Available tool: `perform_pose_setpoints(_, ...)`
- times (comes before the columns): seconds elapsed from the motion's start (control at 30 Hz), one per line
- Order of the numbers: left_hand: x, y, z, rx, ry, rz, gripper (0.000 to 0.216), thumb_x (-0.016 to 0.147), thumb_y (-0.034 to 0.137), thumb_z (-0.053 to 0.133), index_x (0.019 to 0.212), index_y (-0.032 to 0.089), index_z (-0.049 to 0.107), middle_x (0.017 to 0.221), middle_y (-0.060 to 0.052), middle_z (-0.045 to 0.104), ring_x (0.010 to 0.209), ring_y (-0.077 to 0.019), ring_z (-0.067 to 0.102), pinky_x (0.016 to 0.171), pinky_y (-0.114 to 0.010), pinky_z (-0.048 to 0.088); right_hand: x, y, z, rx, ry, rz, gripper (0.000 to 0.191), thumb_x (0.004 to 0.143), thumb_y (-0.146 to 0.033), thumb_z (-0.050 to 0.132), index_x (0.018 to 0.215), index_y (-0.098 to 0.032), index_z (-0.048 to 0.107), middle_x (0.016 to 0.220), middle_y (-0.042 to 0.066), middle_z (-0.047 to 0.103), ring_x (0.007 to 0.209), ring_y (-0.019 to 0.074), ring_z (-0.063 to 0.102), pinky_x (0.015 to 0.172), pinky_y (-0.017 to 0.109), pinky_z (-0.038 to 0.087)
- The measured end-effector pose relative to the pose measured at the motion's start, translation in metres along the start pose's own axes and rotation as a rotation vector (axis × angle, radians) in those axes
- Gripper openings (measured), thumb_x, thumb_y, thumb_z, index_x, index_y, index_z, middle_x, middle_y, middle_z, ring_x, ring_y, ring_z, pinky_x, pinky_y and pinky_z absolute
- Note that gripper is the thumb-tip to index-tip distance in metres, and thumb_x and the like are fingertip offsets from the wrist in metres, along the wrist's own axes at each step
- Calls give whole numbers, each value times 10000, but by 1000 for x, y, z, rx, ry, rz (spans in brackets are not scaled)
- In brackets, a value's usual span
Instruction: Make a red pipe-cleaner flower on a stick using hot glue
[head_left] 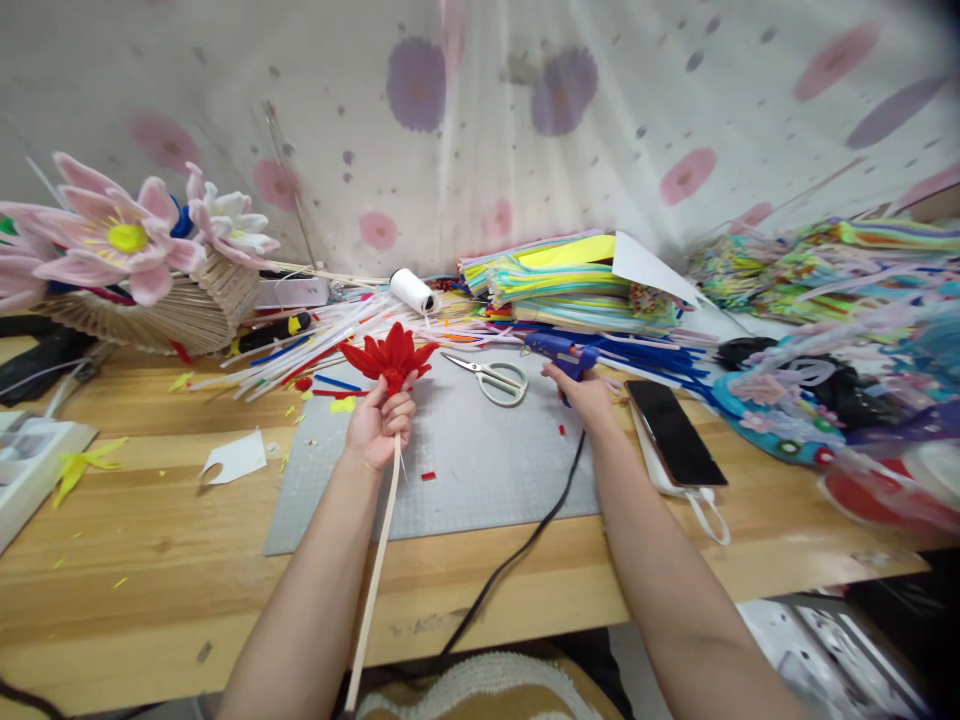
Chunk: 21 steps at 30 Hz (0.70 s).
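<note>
My left hand [381,424] is closed around the base of a red pipe-cleaner flower [390,357] on a long pale stick [375,570] that runs back toward me. The flower stands over the grey cutting mat [465,470]. My right hand [581,392] grips a blue glue gun [559,350] at the mat's far right edge, its nozzle pointing left. A black cord [525,545] trails from the gun across the mat and off the table's front edge. White-handled scissors [491,375] lie between the two hands.
A black phone [673,432] lies right of my right hand. Stacks of coloured pipe cleaners [570,285] and a white thread spool [412,290] line the back. Pink flowers [120,235] on a stick fan stand far left. Paper scraps [236,458] dot the wooden table [150,560].
</note>
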<state>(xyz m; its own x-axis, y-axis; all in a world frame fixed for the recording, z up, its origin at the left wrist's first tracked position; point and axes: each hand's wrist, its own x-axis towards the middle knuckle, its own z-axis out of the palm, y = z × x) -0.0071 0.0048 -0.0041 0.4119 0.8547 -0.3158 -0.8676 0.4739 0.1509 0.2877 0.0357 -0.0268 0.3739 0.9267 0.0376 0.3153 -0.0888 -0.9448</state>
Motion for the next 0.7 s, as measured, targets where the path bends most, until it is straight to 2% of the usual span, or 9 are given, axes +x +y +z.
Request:
perform_pose_setpoints(0.1, 1, 0, 2, 87, 40, 72, 360, 899, 320, 342, 1066, 53, 517, 454, 73, 221, 357, -53, 233, 252, -114, 136, 7, 13, -1, -242, 111, 0, 529, 562, -556, 638, 871, -127, 658, 717, 77, 654, 668, 195, 589, 656, 317, 449)
perform_pose_setpoints(0.2, 3, -2, 4, 202, 93, 128, 362, 904, 324, 320, 966, 51, 551, 449, 83, 193, 338, -40, 202, 253, -109, 112, 10, 21, 2, -426, 98, 6, 580, 603, -607, 574, 923, -129, 651, 834, 125, 666, 809, 258, 606, 733, 367, 442)
perform_pose_setpoints(0.37, 7, -11, 6, 456, 294, 316, 256, 870, 293, 422, 826, 85, 563, 445, 106, 153, 315, -13, 138, 275, -100, 94, 7, 22, 2, -653, 6, -58, 579, 662, -608, 512, 956, -122, 619, 918, 157, 637, 901, 277, 576, 772, 383, 422)
perform_pose_setpoints(0.47, 8, -16, 5, 531, 328, 369, 227, 840, 303, 475, 788, 99, 559, 448, 110, 154, 317, -8, 135, 288, -103, 91, 0, 17, -7, -747, 47, -153, 622, 615, -611, 560, 981, -108, 577, 970, 165, 606, 953, 286, 538, 807, 391, 398)
perform_pose_setpoints(0.6, 9, -18, 4, 546, 305, 410, 222, 821, 319, 499, 776, 108, 551, 447, 110, 162, 324, -11, 138, 296, -110, 88, -18, -2, -24, -853, 101, -158, 509, 588, -581, 603, 833, -137, 554, 894, 141, 598, 941, 284, 519, 817, 392, 371)
perform_pose_setpoints(0.7, 9, -19, 4, 545, 302, 436, 214, 807, 325, 517, 760, 117, 537, 442, 110, 171, 323, -10, 143, 299, -111, 88, -34, -21, -18, -735, -16, -103, 417, 603, -578, 599, 709, -191, 491, 703, 55, 568, 737, 221, 542, 687, 348, 393)
